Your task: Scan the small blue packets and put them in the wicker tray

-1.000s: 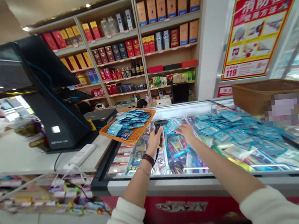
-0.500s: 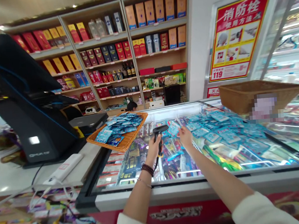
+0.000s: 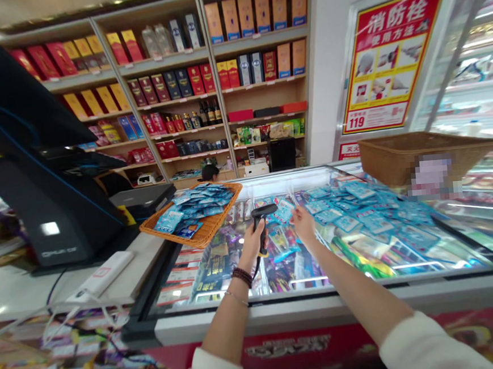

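The left hand [image 3: 254, 242] and right hand [image 3: 303, 224] have shifted rightward from the wicker basket [image 3: 212, 226], left fingers clasping a scanner [image 3: 264, 210], right fingers pinching a blue packet [image 3: 283, 211] over the freezer glass [image 3: 231, 261], the work seemingly midway, with heaped packets [image 3: 203, 200] basketed and loose packets [image 3: 361, 205] perhaps left

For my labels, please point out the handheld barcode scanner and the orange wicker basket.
Handheld barcode scanner [image 3: 264, 210], head view: its black top.
Orange wicker basket [image 3: 210, 225], head view: bare weave inside.
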Demonstrator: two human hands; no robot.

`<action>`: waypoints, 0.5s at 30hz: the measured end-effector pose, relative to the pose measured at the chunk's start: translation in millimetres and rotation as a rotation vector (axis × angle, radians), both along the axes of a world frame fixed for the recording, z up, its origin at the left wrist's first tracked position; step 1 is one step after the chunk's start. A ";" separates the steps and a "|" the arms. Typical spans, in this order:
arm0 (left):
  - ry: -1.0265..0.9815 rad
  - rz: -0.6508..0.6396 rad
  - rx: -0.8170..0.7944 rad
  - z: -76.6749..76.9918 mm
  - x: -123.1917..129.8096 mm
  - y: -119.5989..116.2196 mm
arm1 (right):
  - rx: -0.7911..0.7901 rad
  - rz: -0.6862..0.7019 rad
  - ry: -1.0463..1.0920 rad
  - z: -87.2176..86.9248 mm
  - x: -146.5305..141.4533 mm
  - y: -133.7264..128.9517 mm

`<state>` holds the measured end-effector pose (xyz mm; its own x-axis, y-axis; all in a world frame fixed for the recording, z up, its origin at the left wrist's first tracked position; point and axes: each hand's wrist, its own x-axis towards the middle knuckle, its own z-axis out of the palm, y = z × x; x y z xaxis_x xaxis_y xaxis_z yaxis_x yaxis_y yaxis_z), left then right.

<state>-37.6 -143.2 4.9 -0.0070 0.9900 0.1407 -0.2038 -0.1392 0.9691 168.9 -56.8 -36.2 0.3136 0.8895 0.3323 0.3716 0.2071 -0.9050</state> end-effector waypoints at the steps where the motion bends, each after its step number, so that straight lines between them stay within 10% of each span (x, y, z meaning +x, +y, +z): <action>1: -0.001 -0.002 -0.001 0.4 0.1 -0.3 | -0.014 -0.007 0.016 1.1 -0.9 -0.8; 9: -0.043 -0.019 -0.043 7.6 3.1 -5.9 | -0.045 -0.082 0.079 12.6 3.5 -6.4; 15: -0.053 0.081 -0.062 7.2 5.3 13.8 | -0.019 -0.251 0.111 32.0 62.8 5.4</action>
